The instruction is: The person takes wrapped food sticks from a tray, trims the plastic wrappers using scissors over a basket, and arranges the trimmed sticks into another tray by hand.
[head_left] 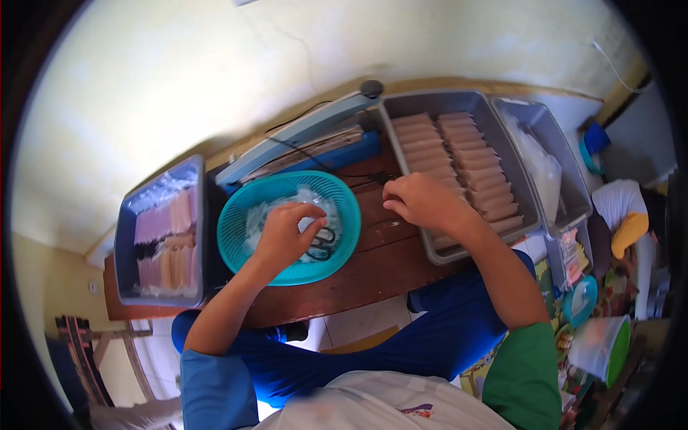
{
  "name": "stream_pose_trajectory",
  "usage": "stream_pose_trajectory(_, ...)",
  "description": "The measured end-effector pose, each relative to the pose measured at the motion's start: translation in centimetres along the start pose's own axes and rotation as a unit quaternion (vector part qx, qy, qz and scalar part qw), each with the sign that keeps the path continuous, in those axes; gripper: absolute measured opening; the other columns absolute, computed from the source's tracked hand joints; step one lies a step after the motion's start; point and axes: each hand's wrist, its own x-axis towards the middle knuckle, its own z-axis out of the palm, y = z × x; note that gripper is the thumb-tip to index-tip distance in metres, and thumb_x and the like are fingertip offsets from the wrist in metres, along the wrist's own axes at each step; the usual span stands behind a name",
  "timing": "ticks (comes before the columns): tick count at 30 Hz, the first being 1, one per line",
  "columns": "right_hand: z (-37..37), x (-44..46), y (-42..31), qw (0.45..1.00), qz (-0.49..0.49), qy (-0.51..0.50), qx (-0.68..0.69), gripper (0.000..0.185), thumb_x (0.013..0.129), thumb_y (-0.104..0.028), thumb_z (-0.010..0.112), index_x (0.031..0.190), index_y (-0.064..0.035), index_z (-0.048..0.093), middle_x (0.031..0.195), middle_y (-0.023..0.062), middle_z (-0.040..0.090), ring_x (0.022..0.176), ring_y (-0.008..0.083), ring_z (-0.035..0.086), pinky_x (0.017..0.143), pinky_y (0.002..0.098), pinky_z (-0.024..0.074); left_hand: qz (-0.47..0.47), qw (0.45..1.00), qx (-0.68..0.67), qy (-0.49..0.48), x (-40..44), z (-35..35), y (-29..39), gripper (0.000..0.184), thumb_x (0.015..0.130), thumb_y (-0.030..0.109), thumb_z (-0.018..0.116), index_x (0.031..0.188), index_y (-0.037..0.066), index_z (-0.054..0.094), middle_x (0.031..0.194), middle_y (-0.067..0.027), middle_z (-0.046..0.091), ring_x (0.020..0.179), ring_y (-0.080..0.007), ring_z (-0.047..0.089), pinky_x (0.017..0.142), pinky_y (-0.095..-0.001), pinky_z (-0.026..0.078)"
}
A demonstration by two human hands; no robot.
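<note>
My left hand hangs over a teal plastic basket, its fingers loosely curled and a small gap showing between thumb and index finger. Beneath it in the basket lie crumpled clear plastic pieces and a pair of scissors with dark handles. My right hand is closed in a pinch beside the left edge of a grey tray; what its fingertips hold, if anything, cannot be made out. Rows of brownish wrapped sticks fill that tray.
A long pale-blue device, probably a sealer, stands behind the basket on the wooden table. To the left is a grey bin of pink and brown packets. Another grey tray holds plastic sheets; a person is at far right.
</note>
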Motion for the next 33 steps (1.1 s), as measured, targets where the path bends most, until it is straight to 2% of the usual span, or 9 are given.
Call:
stream_pose_trajectory(5,2.6,1.6,-3.7,0.997,-0.073,0.010,0.030,0.015,0.084,-0.016,0.063,0.089,-0.0020,0.064,0.082,0.0159,0.066,0.077,0.0344,0.063,0.070,0.0421,0.0488,-0.052,0.999,0.012,-0.009,-4.9,-4.4,-0.2,0.011,0.081,0.014,0.069,0.087,0.004,0.070,0.083,-0.0145,0.069,0.080,-0.0327,0.064,0.072,-0.0394,0.050)
stream_pose_trajectory(10,5.3,3.3,-8.1,0.994,-0.070,-0.044,0.067,0.013,0.083,-0.012,0.065,0.090,-0.0005,0.065,0.081,0.0155,0.066,0.077,0.0303,0.065,0.070,0.0388,0.0500,-0.113,0.993,0.022,0.025,-9.6,-8.2,-0.8,0.012,0.082,0.014,0.068,0.086,0.004,0.070,0.082,-0.0139,0.068,0.077,-0.0317,0.064,0.071,-0.0393,0.050)
stream_pose_trajectory(16,9.1,6.1,-12.6,0.984,-0.140,-0.056,0.090,0.013,0.082,-0.012,0.066,0.089,-0.0010,0.066,0.080,0.0151,0.066,0.074,0.0306,0.065,0.066,0.0381,0.0506,-0.126,0.987,0.029,0.092,-14.5,-11.1,-2.8,0.013,0.082,0.013,0.067,0.087,0.002,0.069,0.083,-0.0149,0.068,0.077,-0.0312,0.064,0.072,-0.0380,0.050)
stream_pose_trajectory(18,10.4,7.4,-14.3,0.979,-0.166,-0.062,0.100,0.012,0.082,-0.011,0.066,0.089,-0.0017,0.065,0.080,0.0145,0.066,0.073,0.0311,0.064,0.064,0.0383,0.0502,-0.158,0.982,0.005,0.107,-15.7,-12.1,-3.1,0.014,0.084,0.011,0.067,0.092,0.000,0.069,0.085,-0.0125,0.069,0.077,-0.0222,0.066,0.068,-0.0329,0.050)
stream_pose_trajectory(21,11.8,9.1,-17.3,0.969,-0.202,-0.060,0.131,0.009,0.082,-0.013,0.063,0.082,-0.0041,0.064,0.078,0.0136,0.065,0.075,0.0337,0.063,0.066,0.0428,0.0493,-0.195,0.972,-0.001,0.129,-17.1,-13.5,-3.8,0.014,0.084,0.010,0.067,0.093,-0.001,0.069,0.084,-0.0128,0.069,0.076,-0.0205,0.066,0.069,-0.0325,0.050)
stream_pose_trajectory(25,13.0,11.7,-20.2,0.959,-0.247,-0.058,0.124,0.009,0.082,-0.012,0.062,0.080,-0.0035,0.062,0.076,0.0135,0.064,0.073,0.0338,0.063,0.065,0.0430,0.0491,-0.220,0.961,0.006,0.165,-18.5,-14.9,-5.2,0.015,0.084,0.011,0.067,0.094,-0.001,0.069,0.084,-0.0134,0.070,0.077,-0.0203,0.067,0.070,-0.0312,0.050)
stream_pose_trajectory(27,14.0,13.1,-21.1,0.951,-0.272,-0.044,0.144,0.007,0.082,-0.010,0.061,0.079,-0.0032,0.062,0.075,0.0135,0.063,0.073,0.0341,0.062,0.065,0.0429,0.0492,-0.226,0.955,0.016,0.192,-18.9,-15.4,-6.2,0.017,0.083,0.013,0.067,0.092,-0.001,0.069,0.083,-0.0155,0.070,0.080,-0.0286,0.068,0.073,-0.0348,0.051)
stream_pose_trajectory(31,15.4,15.8,-22.6,0.942,-0.297,-0.056,0.148,0.004,0.082,-0.006,0.063,0.084,-0.0026,0.063,0.081,0.0127,0.065,0.072,0.0307,0.063,0.063,0.0379,0.0497,-0.255,0.942,0.011,0.217,-19.4,-16.1,-7.5,0.017,0.083,0.014,0.067,0.093,0.000,0.069,0.083,-0.0155,0.070,0.081,-0.0282,0.069,0.074,-0.0345,0.051)
stream_pose_trajectory(33,16.4,17.1,-23.3,0.935,-0.319,-0.016,0.155,0.003,0.082,-0.005,0.062,0.084,-0.0020,0.062,0.083,0.0129,0.065,0.072,0.0307,0.063,0.064,0.0383,0.0500,-0.277,0.938,0.017,0.209,-19.6,-16.5,-8.2,0.018,0.084,0.015,0.067,0.094,0.000,0.069,0.087,-0.0162,0.070,0.083,-0.0275,0.069,0.078,-0.0345,0.051)
